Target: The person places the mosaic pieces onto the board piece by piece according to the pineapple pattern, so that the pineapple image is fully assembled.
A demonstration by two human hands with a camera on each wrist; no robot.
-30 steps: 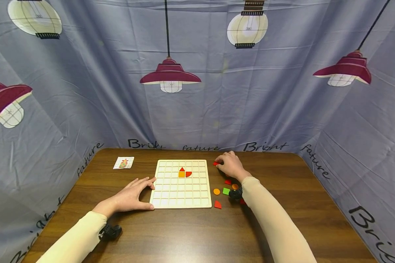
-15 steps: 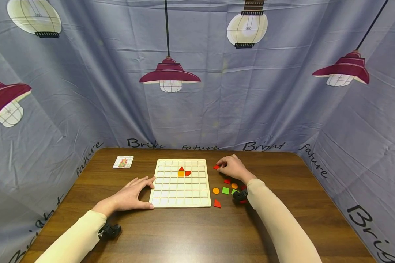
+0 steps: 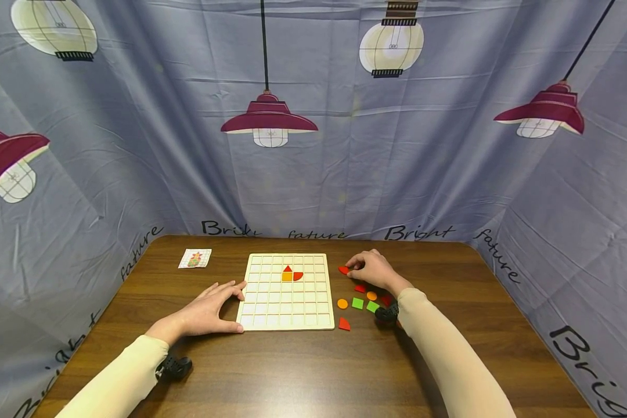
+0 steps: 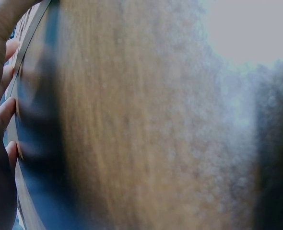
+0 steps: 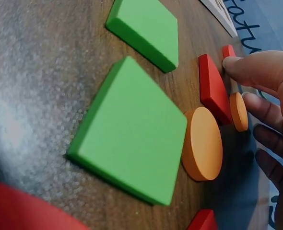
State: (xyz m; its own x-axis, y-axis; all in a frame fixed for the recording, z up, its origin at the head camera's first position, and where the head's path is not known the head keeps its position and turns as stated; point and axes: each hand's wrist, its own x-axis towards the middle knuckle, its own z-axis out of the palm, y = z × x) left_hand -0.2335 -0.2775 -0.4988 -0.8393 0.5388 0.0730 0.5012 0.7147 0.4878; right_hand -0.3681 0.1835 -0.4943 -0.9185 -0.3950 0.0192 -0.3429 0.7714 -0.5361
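Note:
My left hand [image 3: 206, 314] rests at the left edge of a pale wooden grid board [image 3: 287, 305]. Its thumb touches the near corner and the fingers lie along the side, fairly straight. On the board are a small red triangle [image 3: 288, 269], an orange square [image 3: 287, 277] and a red quarter-circle piece [image 3: 298, 276]. Right of the board, my right hand [image 3: 374, 271] pinches another red quarter-circle piece [image 3: 343, 270] by its right end. In the right wrist view, the thumb [image 5: 252, 67] covers part of that red piece [image 5: 228, 51].
Near the right hand lie green squares [image 3: 357, 303], orange discs [image 3: 342, 303] and several red pieces [image 3: 344, 324]. A further orange disc [image 5: 238, 112] sits by the fingers. A card with a pineapple-like picture [image 3: 195, 258] lies at back left. A printed curtain [image 3: 292, 191] hangs behind the table.
My right hand has moved a little nearer to me and to the right, and the red quarter-circle piece at its fingertips has come slightly nearer. The left hand stays at the board.

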